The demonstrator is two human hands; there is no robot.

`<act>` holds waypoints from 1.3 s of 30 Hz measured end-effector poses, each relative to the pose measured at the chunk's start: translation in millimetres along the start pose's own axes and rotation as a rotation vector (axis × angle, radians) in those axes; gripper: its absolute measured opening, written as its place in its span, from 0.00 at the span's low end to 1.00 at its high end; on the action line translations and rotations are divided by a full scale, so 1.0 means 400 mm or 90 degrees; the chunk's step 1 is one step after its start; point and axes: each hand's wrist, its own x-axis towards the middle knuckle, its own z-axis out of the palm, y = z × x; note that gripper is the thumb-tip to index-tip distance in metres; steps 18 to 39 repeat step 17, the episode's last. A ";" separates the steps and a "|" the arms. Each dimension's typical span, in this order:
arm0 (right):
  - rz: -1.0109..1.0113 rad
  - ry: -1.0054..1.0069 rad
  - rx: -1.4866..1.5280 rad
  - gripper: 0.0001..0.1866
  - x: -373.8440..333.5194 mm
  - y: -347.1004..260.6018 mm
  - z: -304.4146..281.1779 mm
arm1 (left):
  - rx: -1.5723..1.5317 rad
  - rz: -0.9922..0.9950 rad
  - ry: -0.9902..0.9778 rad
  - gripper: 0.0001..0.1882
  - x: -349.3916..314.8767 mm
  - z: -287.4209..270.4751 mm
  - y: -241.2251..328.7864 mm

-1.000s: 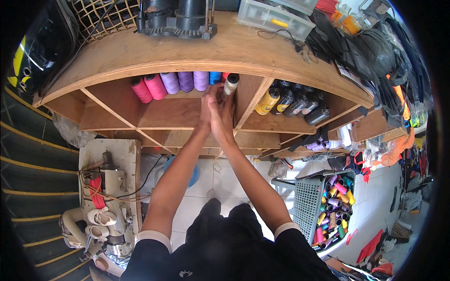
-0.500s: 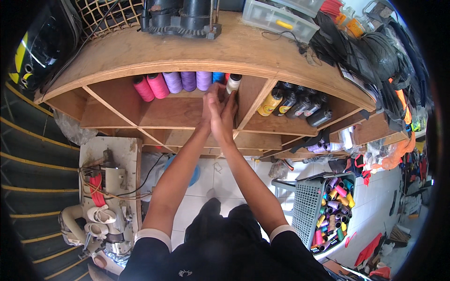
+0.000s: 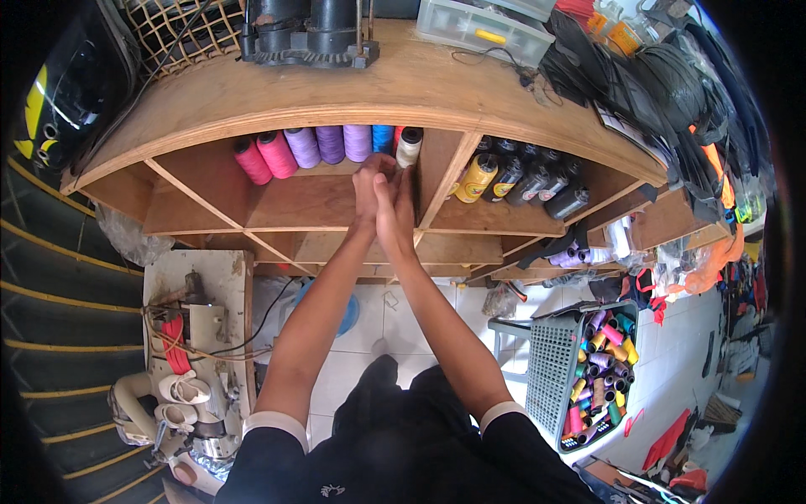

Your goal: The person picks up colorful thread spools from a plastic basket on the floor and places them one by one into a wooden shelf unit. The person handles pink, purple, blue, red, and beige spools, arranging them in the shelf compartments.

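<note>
My left hand [image 3: 367, 186] and my right hand [image 3: 398, 204] are close together inside the middle compartment of a wooden shelf [image 3: 302, 200], the wrists nearly touching. My left fingers are curled, and whatever they enclose is hidden. The fingers of my right hand stretch forward against the lower part of a cream thread cone [image 3: 409, 146], which stands upright at the right end of a row. Left of it are a blue thread cone [image 3: 383, 138], purple cones [image 3: 330, 144] and pink cones [image 3: 275, 154]. A red cone is mostly hidden behind the cream one.
Yellow and dark thread cones [image 3: 531, 185] fill the compartment to the right. A green plastic basket [image 3: 550, 378] of mixed spools stands on the floor at the right. An off-white sewing machine [image 3: 197, 403] is at lower left. Clear drawers [image 3: 483, 34] sit on the shelf top.
The view has shifted slightly. My hands stay beside the cream cone, my left fingers a little lower on it. The cones keep their places in the row.
</note>
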 end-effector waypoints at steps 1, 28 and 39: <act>0.005 -0.001 -0.003 0.51 0.001 0.000 0.000 | -0.012 -0.010 -0.003 0.11 -0.002 -0.002 0.004; -0.184 -0.072 -0.294 0.45 -0.050 -0.030 -0.030 | 0.134 0.144 -0.040 0.15 -0.030 -0.060 0.040; -0.184 -0.072 -0.294 0.45 -0.050 -0.030 -0.030 | 0.134 0.144 -0.040 0.15 -0.030 -0.060 0.040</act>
